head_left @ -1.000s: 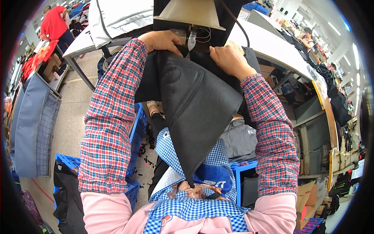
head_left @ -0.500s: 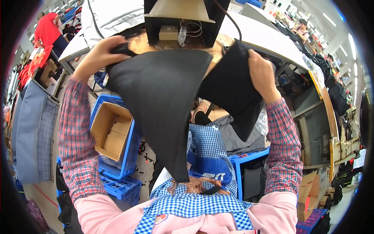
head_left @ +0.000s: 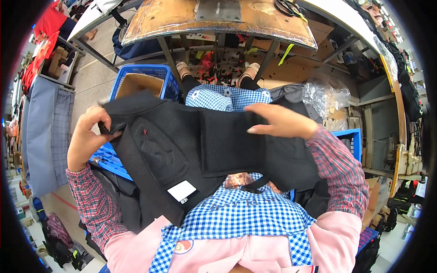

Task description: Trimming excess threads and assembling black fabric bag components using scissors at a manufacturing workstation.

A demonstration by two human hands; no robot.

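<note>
free: above black fabric (head_left: 232,141), centre | blocked: wooden table (head_left: 175,17) ahead, blue crate (head_left: 172,84) left | beneath fabric: hard to tell

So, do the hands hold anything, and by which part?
The left hand grips the black textured fabric piece by its upper-left edge. The right hand is open over the piece's right part; no grip shows there.

1. Black fabric piece (head_left: 232,141), hanging before the bench (head_left: 264,22) half a second ago, now spreads above the lap, exposing a white label (head_left: 182,191) and tiny red mark (head_left: 145,132).
2. Right hand (head_left: 282,120), earlier gripping cloth, now extends its fingers along the upper edge; left hand (head_left: 91,132) has dropped lower.
3. The pale conical shade has left view; two shoes (head_left: 249,74) show, not one.
</note>
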